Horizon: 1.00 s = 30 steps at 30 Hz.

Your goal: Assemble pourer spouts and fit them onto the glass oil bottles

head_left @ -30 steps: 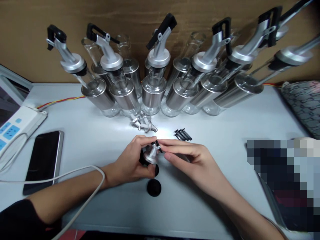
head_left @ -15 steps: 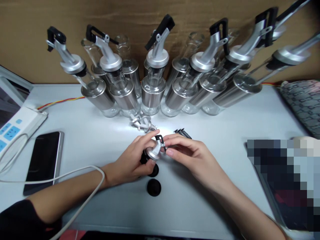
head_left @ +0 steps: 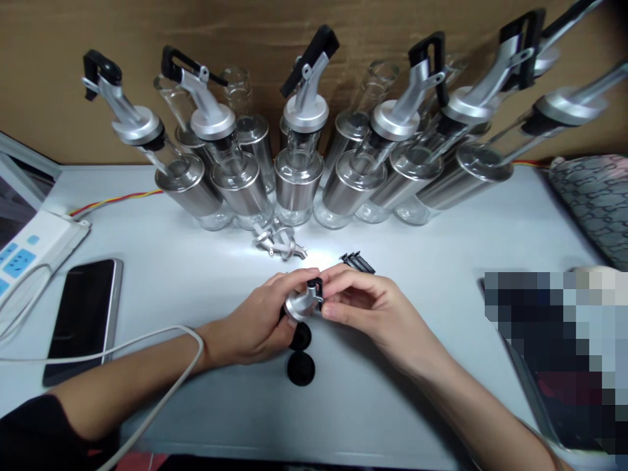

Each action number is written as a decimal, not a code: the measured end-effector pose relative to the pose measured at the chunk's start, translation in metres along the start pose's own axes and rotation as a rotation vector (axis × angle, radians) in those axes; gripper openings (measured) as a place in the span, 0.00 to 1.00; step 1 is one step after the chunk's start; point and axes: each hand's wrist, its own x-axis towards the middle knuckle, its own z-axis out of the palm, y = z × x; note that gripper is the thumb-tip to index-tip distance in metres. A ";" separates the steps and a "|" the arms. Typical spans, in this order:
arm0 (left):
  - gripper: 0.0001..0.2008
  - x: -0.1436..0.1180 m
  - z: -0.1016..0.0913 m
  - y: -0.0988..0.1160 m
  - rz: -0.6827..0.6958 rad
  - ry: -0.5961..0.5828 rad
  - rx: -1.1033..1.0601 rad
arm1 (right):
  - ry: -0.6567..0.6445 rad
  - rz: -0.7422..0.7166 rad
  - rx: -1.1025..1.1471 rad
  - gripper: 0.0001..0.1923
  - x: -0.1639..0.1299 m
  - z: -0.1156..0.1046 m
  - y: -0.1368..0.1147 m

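My left hand [head_left: 267, 311] is closed around a silver pourer spout [head_left: 300, 303] with a black flip cap [head_left: 315, 285] at its tip. The spout tilts up and to the right. My right hand [head_left: 366, 301] pinches the black cap's lever between thumb and fingers. Below my left hand, round black stoppers [head_left: 301, 368] lie on the table, partly covered by the hand. Several black flip caps [head_left: 358, 262] rest beyond my right hand. A small heap of silver spouts [head_left: 279, 240] sits beyond my left hand.
A row of glass and steel bottles [head_left: 296, 190], several topped with pourers, stands at the back against cardboard [head_left: 275, 26]. A phone [head_left: 81, 314] and a power strip [head_left: 29, 252] lie left. A white cable [head_left: 161, 327] crosses my left forearm. Patterned fabric [head_left: 593, 196] is at right.
The pourer spout has turned in my left hand and now leans further right. My left fingers have shifted lower around it, while my right hand stays at the black cap.
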 end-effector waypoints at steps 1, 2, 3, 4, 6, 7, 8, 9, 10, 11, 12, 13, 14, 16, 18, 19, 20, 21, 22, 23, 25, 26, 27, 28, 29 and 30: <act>0.29 0.000 0.000 0.000 -0.004 0.002 -0.006 | 0.000 -0.008 -0.001 0.05 0.000 0.000 0.000; 0.29 -0.001 0.000 -0.001 -0.008 0.003 -0.010 | 0.001 -0.016 -0.001 0.04 0.000 0.000 0.000; 0.29 -0.001 0.001 -0.002 -0.011 0.005 -0.009 | 0.001 -0.022 -0.002 0.04 0.000 0.000 0.000; 0.29 -0.001 0.001 -0.002 -0.009 0.004 -0.004 | 0.002 -0.023 -0.006 0.04 0.000 0.000 -0.001; 0.31 -0.001 0.000 -0.003 0.003 -0.005 0.016 | 0.008 -0.017 -0.015 0.04 -0.001 0.000 -0.002; 0.32 0.000 0.000 -0.003 0.010 -0.016 0.027 | 0.011 -0.010 -0.021 0.04 -0.001 0.001 -0.002; 0.32 0.000 0.000 -0.003 0.014 -0.023 0.034 | 0.014 -0.002 -0.027 0.05 -0.001 0.001 -0.003; 0.32 0.000 0.000 -0.003 0.016 -0.029 0.037 | 0.016 0.003 -0.032 0.06 -0.001 0.001 -0.003; 0.33 0.001 0.000 -0.003 0.016 -0.033 0.037 | 0.017 0.006 -0.037 0.06 -0.001 0.001 -0.004; 0.33 0.001 0.000 -0.003 0.016 -0.032 0.036 | 0.017 0.009 -0.044 0.07 -0.001 0.001 -0.004; 0.33 0.001 0.000 -0.002 0.016 -0.029 0.035 | 0.018 0.008 -0.053 0.07 -0.001 0.001 -0.004; 0.33 0.001 0.000 -0.002 0.016 -0.027 0.037 | 0.019 0.005 -0.060 0.07 0.000 0.001 -0.004; 0.33 0.002 0.000 -0.002 0.013 -0.029 0.039 | 0.022 0.001 -0.065 0.07 0.000 0.001 -0.003; 0.34 0.001 0.000 -0.002 0.009 -0.032 0.040 | 0.023 -0.006 -0.067 0.07 0.000 0.001 -0.001; 0.34 0.001 0.000 -0.002 0.008 -0.033 0.034 | 0.018 -0.007 -0.063 0.06 0.001 0.001 0.000; 0.33 0.001 0.000 -0.002 0.008 -0.032 0.029 | 0.016 -0.005 -0.066 0.06 0.001 0.001 0.001; 0.33 0.001 0.000 -0.002 0.008 -0.028 0.024 | 0.016 -0.004 -0.072 0.06 0.001 0.001 0.002; 0.34 0.001 0.000 -0.003 0.008 -0.024 0.019 | 0.019 -0.004 -0.079 0.06 0.001 0.002 0.002; 0.34 0.001 0.000 -0.003 0.006 -0.021 0.014 | 0.022 -0.006 -0.085 0.06 0.001 0.002 0.002; 0.34 0.000 0.000 -0.003 0.001 -0.019 0.010 | 0.026 -0.010 -0.089 0.06 0.001 0.002 0.002; 0.34 0.000 0.000 -0.004 -0.001 -0.016 0.004 | 0.037 -0.019 -0.089 0.07 0.001 0.003 0.002; 0.34 0.000 0.000 -0.004 -0.003 -0.018 0.002 | 0.044 -0.022 -0.085 0.07 0.001 0.003 0.002; 0.34 0.000 0.000 -0.003 -0.005 -0.022 0.001 | 0.051 -0.022 -0.081 0.08 0.001 0.004 0.001; 0.34 0.000 0.000 -0.003 -0.007 -0.023 -0.001 | 0.057 -0.022 -0.076 0.08 0.001 0.004 0.001; 0.34 0.000 0.000 -0.002 -0.009 -0.023 -0.002 | 0.061 -0.021 -0.071 0.08 0.000 0.005 0.001; 0.34 0.001 0.000 -0.002 -0.013 -0.023 -0.003 | 0.063 -0.021 -0.069 0.08 0.000 0.005 0.001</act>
